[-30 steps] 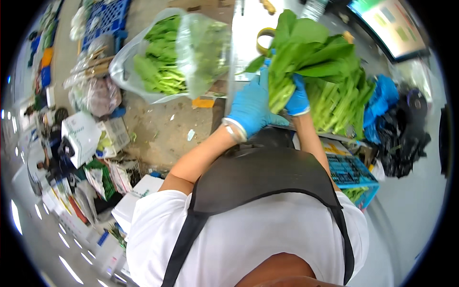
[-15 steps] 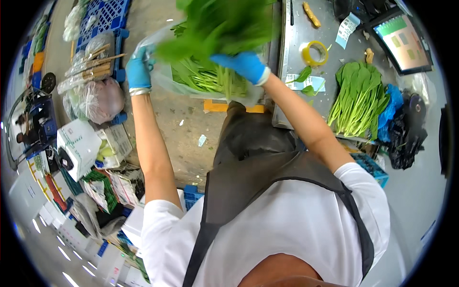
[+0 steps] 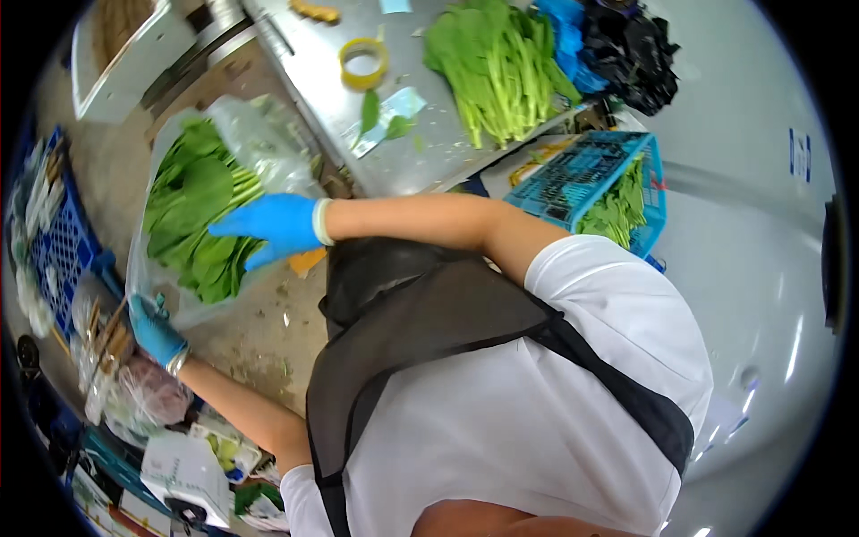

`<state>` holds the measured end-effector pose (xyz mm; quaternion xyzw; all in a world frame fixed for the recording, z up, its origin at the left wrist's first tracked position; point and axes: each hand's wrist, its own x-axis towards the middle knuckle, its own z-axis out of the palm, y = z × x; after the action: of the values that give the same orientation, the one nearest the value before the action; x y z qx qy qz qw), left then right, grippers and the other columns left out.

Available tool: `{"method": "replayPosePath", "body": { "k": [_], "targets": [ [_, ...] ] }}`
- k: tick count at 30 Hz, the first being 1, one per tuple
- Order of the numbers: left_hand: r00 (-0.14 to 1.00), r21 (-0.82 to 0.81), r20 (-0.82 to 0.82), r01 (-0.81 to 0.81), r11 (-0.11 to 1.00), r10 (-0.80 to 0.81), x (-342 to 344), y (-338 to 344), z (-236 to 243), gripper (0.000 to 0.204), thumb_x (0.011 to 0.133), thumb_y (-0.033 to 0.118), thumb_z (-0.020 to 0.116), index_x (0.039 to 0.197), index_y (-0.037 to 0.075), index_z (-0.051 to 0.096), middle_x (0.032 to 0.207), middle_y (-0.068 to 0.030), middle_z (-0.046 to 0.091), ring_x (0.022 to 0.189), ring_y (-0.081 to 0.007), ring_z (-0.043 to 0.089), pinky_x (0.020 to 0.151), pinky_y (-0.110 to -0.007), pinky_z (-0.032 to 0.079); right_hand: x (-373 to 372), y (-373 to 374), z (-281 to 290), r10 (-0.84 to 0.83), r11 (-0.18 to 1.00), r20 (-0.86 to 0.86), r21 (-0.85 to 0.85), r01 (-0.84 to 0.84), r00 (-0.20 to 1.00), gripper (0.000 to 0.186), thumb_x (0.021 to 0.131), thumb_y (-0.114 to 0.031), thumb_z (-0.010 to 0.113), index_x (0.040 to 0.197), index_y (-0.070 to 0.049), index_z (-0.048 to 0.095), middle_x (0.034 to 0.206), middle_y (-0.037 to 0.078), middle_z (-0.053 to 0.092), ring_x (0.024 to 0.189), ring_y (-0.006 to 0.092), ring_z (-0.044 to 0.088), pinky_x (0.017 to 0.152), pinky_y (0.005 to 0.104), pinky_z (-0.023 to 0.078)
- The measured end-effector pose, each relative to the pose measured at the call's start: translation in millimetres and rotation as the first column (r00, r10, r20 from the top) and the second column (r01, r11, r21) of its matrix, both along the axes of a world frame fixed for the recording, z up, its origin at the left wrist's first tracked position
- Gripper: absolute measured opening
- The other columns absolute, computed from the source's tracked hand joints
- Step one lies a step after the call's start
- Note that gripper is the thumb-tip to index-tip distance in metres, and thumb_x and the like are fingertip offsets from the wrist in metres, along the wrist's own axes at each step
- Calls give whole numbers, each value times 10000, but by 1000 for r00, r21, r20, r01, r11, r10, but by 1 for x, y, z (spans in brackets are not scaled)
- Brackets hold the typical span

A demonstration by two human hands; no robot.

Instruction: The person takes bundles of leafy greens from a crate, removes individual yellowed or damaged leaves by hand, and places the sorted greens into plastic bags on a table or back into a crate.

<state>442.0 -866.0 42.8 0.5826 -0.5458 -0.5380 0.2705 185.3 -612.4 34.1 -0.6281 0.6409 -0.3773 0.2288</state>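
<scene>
Bag edge is met by left hand, grip unclear; greens are overhung by spread right hand, floor open between.

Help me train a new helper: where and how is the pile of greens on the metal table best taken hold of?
Probably by the pale stems, coming from the near edge of the table: they lie roughly side by side and point that way, while the leaves spread and overlap at the far end. Blue plastic crowds the right side.

Likely produce packing area: metal bench, blue crate, bagged greens.
</scene>
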Motion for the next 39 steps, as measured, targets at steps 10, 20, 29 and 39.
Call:
{"method": "replayPosePath", "body": {
  "k": [10,20,29,39],
  "targets": [
    [808,-285,-84,541,791,-583,-238,265,32,346,921,71,571,1261,7,565,1233,-107,606,1106,-212,568,981,-324,419,-104,339,-17,-991,128,-11,218,968,134,196,878,-249,636,982,-86,667,900,136,660,760,296,646,698,371,513],
    [590,547,-382,764,341,-711,-408,474,-129,316,909,250,618,1123,18,609,789,-5,611,658,-117,580,596,-243,472,-148,405,-85,-843,199,-501,50,979,197,237,815,-323,684,803,-97,613,736,102,593,686,294,610,624,414,491],
    [711,711,-703,700,-69,-27,-398,498,-94,507,933,438,587,1198,9,531,1190,-174,584,1089,-291,580,912,-421,521,-133,400,-29,-948,216,305,412,885,90,196,837,-219,696,878,-36,638,683,70,623,605,146,572,605,305,487],
    [699,698,-715,715,-38,0,-399,490,-109,262,970,132,530,1188,-10,558,1112,-134,616,1023,-258,603,959,-412,487,-130,395,-3,-773,350,635,434,830,-6,137,906,-110,644,963,10,611,726,67,637,512,124,588,512,241,488]
  ]
}}
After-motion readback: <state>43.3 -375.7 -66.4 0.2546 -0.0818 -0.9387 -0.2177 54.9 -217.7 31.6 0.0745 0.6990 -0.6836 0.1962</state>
